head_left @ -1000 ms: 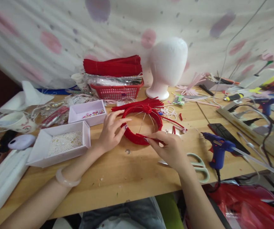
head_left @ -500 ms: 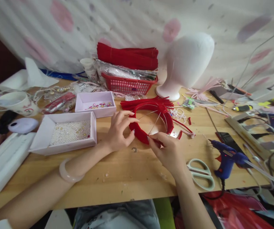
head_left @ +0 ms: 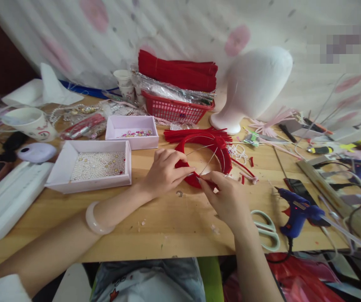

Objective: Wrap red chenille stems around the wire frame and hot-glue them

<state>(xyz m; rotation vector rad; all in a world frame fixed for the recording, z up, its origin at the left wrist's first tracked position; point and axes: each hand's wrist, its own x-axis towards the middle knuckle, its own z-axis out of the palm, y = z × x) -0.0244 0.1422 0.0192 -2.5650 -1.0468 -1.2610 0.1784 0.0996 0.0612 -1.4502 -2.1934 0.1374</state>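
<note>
A red velvety headband (head_left: 227,161) lies on the wooden table as a ring, with thin pale wires crossing its middle. My left hand (head_left: 167,172) is closed on its near left edge, thumb and forefinger pinched together there. At the near side of the band my right hand (head_left: 226,197) pinches the red edge close to the left fingertips. Whether a smaller piece sits between the fingers cannot be made out. Behind the ring lies a bundle of red fuzzy stems (head_left: 180,136). Short red offcuts (head_left: 251,161) and a string of white beads (head_left: 238,153) are to its right.
Two pale boxes, one of pearls (head_left: 57,184) and one of gems (head_left: 132,144), stand left. Behind are a red basket (head_left: 177,111) and a white foam head (head_left: 255,84). Scissors (head_left: 266,230), a blue glue gun (head_left: 296,214) and a phone (head_left: 304,191) lie right.
My left thumb and fingers have come from apart to pinched together on the headband. My right hand still pinches the near edge. The view has shifted slightly.
</note>
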